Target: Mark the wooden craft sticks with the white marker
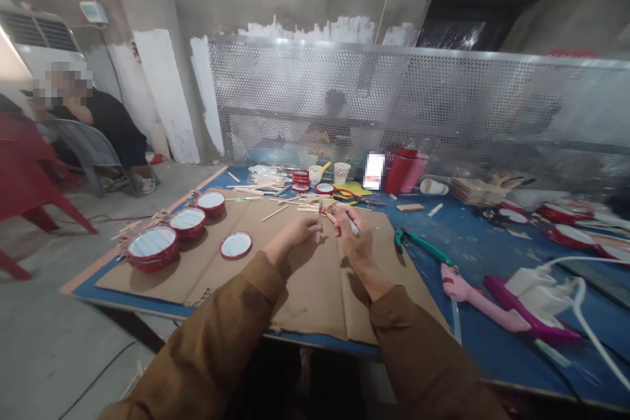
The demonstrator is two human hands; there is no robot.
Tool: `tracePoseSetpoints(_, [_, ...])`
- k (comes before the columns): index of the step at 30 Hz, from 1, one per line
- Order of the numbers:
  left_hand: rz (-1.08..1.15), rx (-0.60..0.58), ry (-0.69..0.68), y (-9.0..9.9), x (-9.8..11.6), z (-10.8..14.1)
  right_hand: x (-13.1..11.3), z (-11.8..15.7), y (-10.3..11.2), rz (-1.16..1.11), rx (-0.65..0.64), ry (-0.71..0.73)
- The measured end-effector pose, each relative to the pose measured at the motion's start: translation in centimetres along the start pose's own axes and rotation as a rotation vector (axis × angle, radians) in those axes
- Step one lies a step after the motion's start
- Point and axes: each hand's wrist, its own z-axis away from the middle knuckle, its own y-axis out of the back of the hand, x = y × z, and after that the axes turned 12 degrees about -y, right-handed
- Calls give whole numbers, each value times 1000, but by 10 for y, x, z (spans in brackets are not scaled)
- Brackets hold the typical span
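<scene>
Over the cardboard sheet (pixel 305 289), my left hand (pixel 301 231) pinches a small thin strip (pixel 320 209) that stands nearly upright from the fingertips. Close to its right, my right hand (pixel 355 243) is closed around a pen-shaped tool (pixel 354 226) with a pale grey end; its tip is too small to make out. The two hands are near each other, fingertips almost meeting. To the left of my left hand lies a flat red-rimmed disc (pixel 236 245) with a white face. Loose wooden sticks (pixel 274 212) are scattered beyond the hands.
Red drum-like pieces (pixel 152 251) line the left side. At the back are paper cups (pixel 341 172), orange-handled pliers (pixel 352 197) and a red bottle (pixel 401 170). Green-handled pliers (pixel 426 247), a pink glue gun (pixel 485 305) and a purple power strip (pixel 526 315) lie right.
</scene>
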Motion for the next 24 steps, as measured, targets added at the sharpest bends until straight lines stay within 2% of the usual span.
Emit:
tracePoseSetpoints(6, [6,-14,53,2,0,-1,1,-11,9,2,98,-11])
tracePoseSetpoints(12, [-4,20,42,3,-2,-6,12,-21,9,-40,104,-22])
tracePoseSetpoints(17, [-81,-38,8,6,4,-5,14,-20,10,-5,105,-13])
tracePoseSetpoints(24, [-130,-40,80,3,14,-4,22,-19,-2,26,76,-77])
